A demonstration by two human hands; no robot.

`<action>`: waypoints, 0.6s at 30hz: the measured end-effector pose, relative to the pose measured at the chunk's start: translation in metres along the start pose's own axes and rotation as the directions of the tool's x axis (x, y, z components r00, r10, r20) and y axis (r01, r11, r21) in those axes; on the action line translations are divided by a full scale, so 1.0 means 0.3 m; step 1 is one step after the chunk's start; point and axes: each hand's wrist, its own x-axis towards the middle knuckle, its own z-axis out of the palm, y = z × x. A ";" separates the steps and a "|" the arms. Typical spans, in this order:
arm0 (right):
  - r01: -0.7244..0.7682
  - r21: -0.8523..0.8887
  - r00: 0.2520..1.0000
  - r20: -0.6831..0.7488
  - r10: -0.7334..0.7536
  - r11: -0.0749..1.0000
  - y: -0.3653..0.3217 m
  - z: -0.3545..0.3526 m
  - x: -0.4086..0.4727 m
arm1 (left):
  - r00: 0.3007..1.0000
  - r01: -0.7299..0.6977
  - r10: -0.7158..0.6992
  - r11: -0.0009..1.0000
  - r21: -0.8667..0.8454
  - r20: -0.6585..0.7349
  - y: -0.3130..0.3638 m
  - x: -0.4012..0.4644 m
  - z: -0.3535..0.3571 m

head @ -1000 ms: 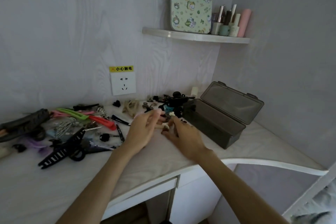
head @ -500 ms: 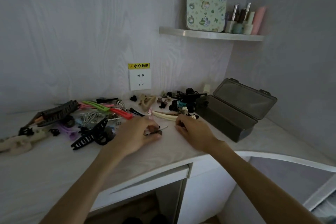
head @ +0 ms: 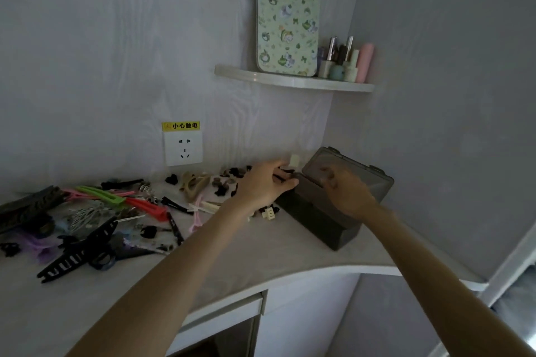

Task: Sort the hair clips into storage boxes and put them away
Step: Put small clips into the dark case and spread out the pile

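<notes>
- grey storage box (head: 316, 220), long side running front-right to back-left, lid up
- left hand (head: 261, 185) fingers curled at its near end, contents unclear
- right hand (head: 346, 194) over it, grip too blurry

- Left hand (head: 262, 186) sits just right of frame centre, palm down, fingers curled, with something dark between the fingertips.
- Right hand (head: 346, 193) lies right of it, back to the camera, blurred; its grip cannot be told.
- Both bare forearms rise from the bottom edge.
</notes>
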 end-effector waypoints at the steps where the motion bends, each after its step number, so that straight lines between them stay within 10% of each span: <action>1: -0.022 -0.010 1.000 0.000 0.022 1.000 0.004 -0.012 -0.004 | 0.999 0.032 -0.032 0.999 -0.039 0.011 -0.014 0.001 -0.010; 9: 0.177 0.078 0.982 0.050 -0.181 0.981 -0.201 0.067 -0.079 | 0.985 0.143 -0.166 0.927 0.346 0.038 -0.228 -0.168 -0.110; 13: 0.074 -0.191 0.960 0.278 -0.018 0.979 -0.271 0.227 -0.079 | 0.982 0.186 -0.186 0.884 0.428 -0.043 -0.257 -0.201 -0.168; 18: 0.022 -0.241 0.982 0.186 0.024 0.970 -0.260 0.333 -0.062 | 0.959 0.284 -0.218 0.701 0.654 -0.182 -0.300 -0.203 -0.263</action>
